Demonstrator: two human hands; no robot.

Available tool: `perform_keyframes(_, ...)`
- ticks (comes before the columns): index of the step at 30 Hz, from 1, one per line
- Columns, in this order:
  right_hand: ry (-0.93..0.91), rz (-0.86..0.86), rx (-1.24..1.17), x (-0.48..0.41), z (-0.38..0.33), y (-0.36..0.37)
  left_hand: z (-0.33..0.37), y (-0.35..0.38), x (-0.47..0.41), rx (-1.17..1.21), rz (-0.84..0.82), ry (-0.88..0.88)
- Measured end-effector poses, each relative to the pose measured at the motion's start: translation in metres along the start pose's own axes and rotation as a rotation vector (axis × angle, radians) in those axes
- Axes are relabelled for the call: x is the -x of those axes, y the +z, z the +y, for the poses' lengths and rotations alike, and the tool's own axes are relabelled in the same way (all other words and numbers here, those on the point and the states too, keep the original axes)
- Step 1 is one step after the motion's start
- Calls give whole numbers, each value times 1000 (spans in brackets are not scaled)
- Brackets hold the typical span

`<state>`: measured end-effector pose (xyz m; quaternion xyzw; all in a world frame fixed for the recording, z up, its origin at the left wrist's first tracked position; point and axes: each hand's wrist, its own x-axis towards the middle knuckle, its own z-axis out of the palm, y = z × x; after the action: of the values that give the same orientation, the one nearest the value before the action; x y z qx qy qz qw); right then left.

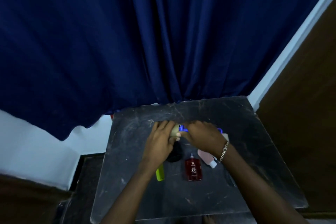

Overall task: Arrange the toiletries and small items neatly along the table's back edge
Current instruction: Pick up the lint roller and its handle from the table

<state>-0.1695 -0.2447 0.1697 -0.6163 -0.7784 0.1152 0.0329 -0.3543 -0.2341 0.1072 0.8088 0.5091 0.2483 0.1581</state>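
Touching between both hands' grips: beige item (175, 131).

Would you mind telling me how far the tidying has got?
Nothing stands along the dark scuffed table's back edge yet. Both hands, left hand and right hand, handle a beige-and-blue item. Red bottle, pink bottle, lime-green object and black item remain.
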Motion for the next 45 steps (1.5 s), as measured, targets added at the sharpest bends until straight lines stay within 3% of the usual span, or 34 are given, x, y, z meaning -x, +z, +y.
perform_keyframes(9,-173,86,20,-21,-33,27,-21,-32,24,-23,53,-69)
perform_keyframes(22,-242,163,-84,-30,-44,24,-41,-68,46,-137,134,-115)
perform_keyframes(32,-247,168,-420,-29,-25,41,-84,-105,91,-203,191,-282)
perform_keyframes(38,-219,78,-603,-37,-53,63,-99,-115,134,-118,227,-409)
perform_keyframes(45,-292,-178,-821,-36,-127,107,-120,-133,211,-32,318,-579)
